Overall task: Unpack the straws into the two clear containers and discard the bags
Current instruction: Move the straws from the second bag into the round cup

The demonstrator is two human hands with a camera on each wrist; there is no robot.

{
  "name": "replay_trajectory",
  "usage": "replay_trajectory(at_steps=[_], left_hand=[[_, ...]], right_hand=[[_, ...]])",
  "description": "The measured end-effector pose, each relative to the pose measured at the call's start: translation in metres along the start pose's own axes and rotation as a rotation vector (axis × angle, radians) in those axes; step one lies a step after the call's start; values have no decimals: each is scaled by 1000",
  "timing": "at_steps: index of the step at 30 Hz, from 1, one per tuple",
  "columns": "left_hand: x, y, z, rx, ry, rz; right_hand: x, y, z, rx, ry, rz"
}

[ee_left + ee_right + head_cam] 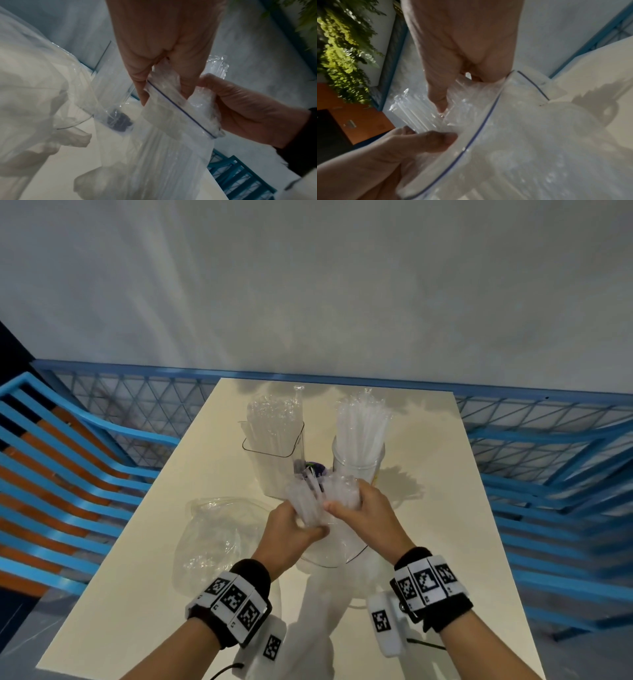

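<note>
Both hands are up over the middle of the counter (445,508), working one zip bag (171,155) of wrapped straws.

My left hand (291,530) pinches the bag's mouth: thumb and fingers are closed on the plastic just by the blue zip line (180,109). The rest of the bag hangs below, toward the counter.

My right hand (364,513) is curled round a bundle of straws (310,498) that sticks up out of the bag's mouth. In the right wrist view the fingers (436,94) lie across the clear wrappers, with the zip edge just beside them.

Behind the hands stand the two clear containers, both with straws upright in them. The square container (274,446) is on the left, the round container (358,460) on the right, near each other but apart. A small dark object sits between them; I cannot tell what it is.

An empty bag (219,539) lies crumpled and flat on the counter to the left of my left wrist.

A blue mesh fence (534,419) runs behind the counter, against a pale wall (308,285).
</note>
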State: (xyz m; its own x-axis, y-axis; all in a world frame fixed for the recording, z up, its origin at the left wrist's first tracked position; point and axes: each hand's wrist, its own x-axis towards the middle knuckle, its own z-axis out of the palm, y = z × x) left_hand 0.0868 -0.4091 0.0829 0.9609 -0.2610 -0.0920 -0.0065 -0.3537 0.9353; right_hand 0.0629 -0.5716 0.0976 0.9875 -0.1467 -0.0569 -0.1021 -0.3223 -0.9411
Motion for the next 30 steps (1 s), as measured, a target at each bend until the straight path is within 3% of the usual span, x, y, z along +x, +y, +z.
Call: replay_trajectory(at_steps=[6,23,27,30], left_hand=[[1,2,-6,6,26,-9],[-3,-5,-8,2,3,-34],[-5,-5,-9,-14,6,-43],[-5,-3,-8,-31,6,-59]], right_hand=[[16,-16,-25,219,91,19],[58,-124,-108,437,163,-180],[77,-149,-127,430,272,-310],[93,-150,-123,298,296,-376]])
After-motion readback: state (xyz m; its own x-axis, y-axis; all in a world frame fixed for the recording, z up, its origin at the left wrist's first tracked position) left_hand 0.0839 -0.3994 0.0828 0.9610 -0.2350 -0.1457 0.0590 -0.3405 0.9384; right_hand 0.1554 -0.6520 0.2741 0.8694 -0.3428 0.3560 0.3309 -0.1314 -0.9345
